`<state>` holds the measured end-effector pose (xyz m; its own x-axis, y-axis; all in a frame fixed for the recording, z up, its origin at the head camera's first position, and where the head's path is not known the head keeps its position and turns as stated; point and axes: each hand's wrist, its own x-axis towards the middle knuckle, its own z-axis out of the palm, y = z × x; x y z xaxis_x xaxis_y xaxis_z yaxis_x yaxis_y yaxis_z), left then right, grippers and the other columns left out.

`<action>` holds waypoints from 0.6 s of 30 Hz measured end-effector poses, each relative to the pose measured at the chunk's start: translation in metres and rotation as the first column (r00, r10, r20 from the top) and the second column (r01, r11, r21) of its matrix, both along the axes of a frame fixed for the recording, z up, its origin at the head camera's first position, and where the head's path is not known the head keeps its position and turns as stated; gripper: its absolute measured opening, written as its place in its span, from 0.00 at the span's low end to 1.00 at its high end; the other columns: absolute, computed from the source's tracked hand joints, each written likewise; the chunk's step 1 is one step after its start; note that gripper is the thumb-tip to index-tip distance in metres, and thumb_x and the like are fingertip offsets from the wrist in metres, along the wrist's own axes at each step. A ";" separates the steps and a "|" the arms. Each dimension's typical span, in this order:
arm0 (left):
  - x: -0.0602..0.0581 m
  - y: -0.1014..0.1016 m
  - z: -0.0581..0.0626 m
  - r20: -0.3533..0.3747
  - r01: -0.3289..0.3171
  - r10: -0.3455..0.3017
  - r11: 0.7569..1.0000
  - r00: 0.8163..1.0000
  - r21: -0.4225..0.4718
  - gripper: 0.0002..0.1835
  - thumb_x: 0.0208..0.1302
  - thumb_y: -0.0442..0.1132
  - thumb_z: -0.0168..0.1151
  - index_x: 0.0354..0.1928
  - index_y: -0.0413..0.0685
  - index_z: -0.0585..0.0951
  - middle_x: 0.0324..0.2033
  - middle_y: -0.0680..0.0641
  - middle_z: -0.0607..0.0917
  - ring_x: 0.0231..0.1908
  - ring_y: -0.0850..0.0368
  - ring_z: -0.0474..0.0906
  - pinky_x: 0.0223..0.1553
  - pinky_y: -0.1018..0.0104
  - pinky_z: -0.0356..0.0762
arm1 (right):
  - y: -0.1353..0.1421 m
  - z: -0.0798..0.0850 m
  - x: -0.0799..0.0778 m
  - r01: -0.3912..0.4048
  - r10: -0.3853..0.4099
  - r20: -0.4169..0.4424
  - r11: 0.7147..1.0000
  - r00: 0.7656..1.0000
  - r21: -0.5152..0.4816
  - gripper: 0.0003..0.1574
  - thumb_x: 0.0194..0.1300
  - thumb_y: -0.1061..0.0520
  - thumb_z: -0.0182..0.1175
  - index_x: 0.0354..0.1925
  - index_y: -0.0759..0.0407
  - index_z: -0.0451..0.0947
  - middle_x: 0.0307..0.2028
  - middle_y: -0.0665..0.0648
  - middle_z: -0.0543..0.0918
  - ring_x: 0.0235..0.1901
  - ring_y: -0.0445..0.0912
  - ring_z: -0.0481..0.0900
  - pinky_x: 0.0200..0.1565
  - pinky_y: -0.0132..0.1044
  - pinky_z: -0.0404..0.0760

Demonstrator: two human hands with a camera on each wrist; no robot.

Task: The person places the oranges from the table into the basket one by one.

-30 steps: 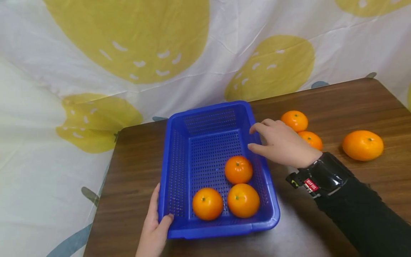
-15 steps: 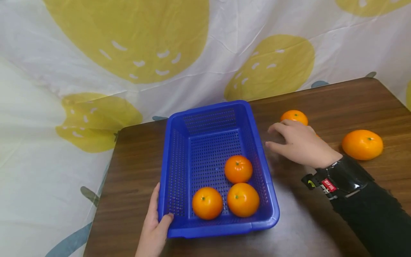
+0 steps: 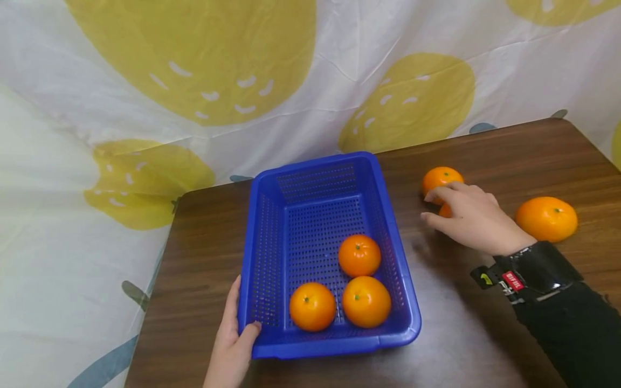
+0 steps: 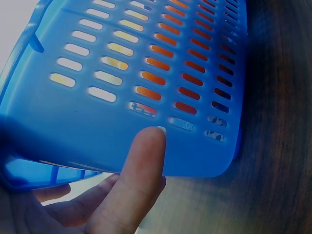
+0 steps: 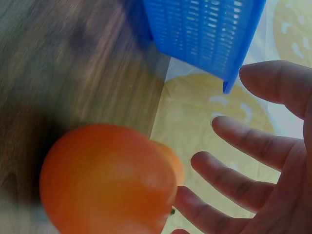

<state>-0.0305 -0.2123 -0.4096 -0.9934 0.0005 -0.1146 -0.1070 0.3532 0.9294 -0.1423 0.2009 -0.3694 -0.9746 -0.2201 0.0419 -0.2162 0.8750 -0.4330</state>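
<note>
Basket (image 3: 317, 222) gripped by left hand (image 3: 230, 345), three oranges (image 3: 366, 303) in there, right hand (image 3: 477, 220) over another orange (image 3: 444, 210), fingers apart!

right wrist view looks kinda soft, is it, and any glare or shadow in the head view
Right wrist view: yes, the wood grain of the table looks smeared and the nearer orange soft-edged; head view: a pale glare on the table by the lower right corner of the basket, and a dark shadow beside the black sleeve.
</note>
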 end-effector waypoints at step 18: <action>0.001 0.000 -0.001 0.007 0.000 0.000 1.000 1.000 0.015 0.44 0.57 0.23 0.43 0.70 0.73 0.48 0.66 0.42 0.63 0.54 0.51 0.69 0.48 0.68 0.74 | 0.022 -0.016 -0.002 0.031 -0.032 0.030 0.999 0.999 0.008 0.33 0.60 0.35 0.51 0.51 0.58 0.74 0.51 0.70 0.72 0.46 0.64 0.65 0.42 0.63 0.67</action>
